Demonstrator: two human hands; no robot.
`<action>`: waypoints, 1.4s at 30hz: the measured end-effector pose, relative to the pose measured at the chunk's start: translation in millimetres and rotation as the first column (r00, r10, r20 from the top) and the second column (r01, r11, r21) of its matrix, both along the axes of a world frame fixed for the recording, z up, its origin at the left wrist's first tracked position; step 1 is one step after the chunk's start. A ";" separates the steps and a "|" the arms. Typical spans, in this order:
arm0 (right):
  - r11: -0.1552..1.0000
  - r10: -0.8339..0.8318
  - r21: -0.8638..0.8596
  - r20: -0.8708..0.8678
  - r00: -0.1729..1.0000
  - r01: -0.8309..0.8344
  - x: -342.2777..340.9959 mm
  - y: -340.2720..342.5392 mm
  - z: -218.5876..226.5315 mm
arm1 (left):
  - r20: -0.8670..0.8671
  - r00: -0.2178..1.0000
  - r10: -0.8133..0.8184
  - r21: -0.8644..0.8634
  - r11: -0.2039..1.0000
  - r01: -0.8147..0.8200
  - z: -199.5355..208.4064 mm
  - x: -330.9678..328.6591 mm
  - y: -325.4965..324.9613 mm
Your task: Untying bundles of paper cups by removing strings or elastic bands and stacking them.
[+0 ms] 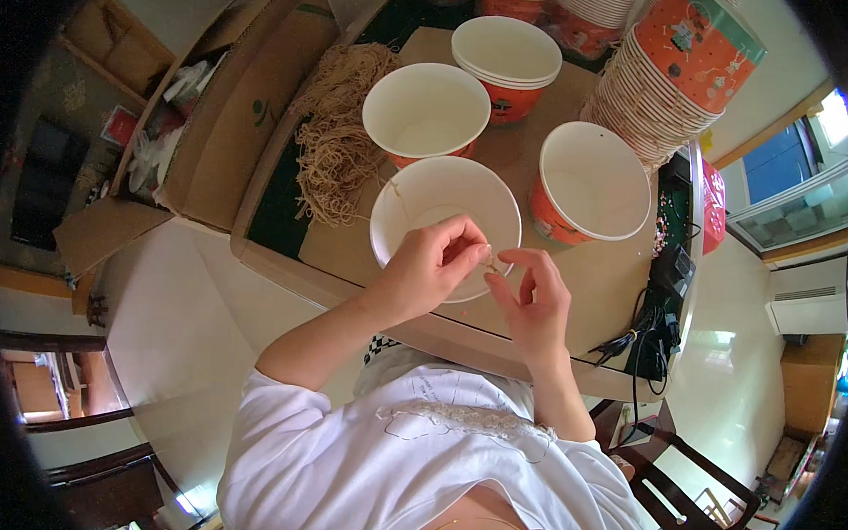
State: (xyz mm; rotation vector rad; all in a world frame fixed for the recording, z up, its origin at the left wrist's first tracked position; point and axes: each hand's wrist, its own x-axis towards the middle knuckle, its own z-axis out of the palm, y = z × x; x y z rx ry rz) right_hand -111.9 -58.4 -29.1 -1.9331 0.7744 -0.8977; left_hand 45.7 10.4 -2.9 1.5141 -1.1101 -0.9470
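Small tan piece [492, 264] held over the nearest tub [385, 222]
Left hand [446, 256] pinches it; right hand [535, 292], finger and thumb slightly parted, meets it (grip unclear), the tub perhaps beneath to catch scraps.

This seems to be a room in a home. A dark wooden chair [716, 472], a shiny pale floor [184, 317] and a window [778, 174] suggest it.
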 end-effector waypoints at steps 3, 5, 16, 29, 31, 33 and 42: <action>0.997 0.002 -0.073 -0.077 0.997 -0.007 1.2 2.1 6.4 | 0.054 0.998 -0.028 0.018 0.999 0.027 2.4 0.9 2.4; 0.997 0.022 -0.070 -0.061 0.998 -0.026 2.9 0.4 6.5 | 0.085 0.996 -0.014 0.000 1.000 0.014 3.3 -0.6 3.3; 0.997 0.072 0.009 -0.024 0.997 -0.072 6.9 2.9 15.3 | 0.142 0.989 0.047 -0.077 0.996 -0.036 10.6 -8.8 10.3; 0.995 0.018 -0.096 -0.094 0.995 -0.027 1.1 9.1 24.2 | 0.077 0.995 0.066 -0.089 0.994 -0.059 3.3 -14.0 13.4; 0.999 0.000 -0.038 -0.073 0.997 -0.003 1.2 10.2 24.1 | 0.068 0.995 0.074 -0.091 0.994 -0.068 2.2 -13.5 13.7; 0.999 0.037 -0.020 -0.103 0.994 -0.039 -1.8 10.3 22.2 | 0.082 0.994 0.071 -0.100 0.993 -0.063 1.6 -13.7 14.2; 0.999 -0.009 0.047 -0.020 1.000 0.009 2.5 13.1 21.6 | 0.077 0.994 0.077 -0.109 0.992 -0.068 2.1 -16.6 13.7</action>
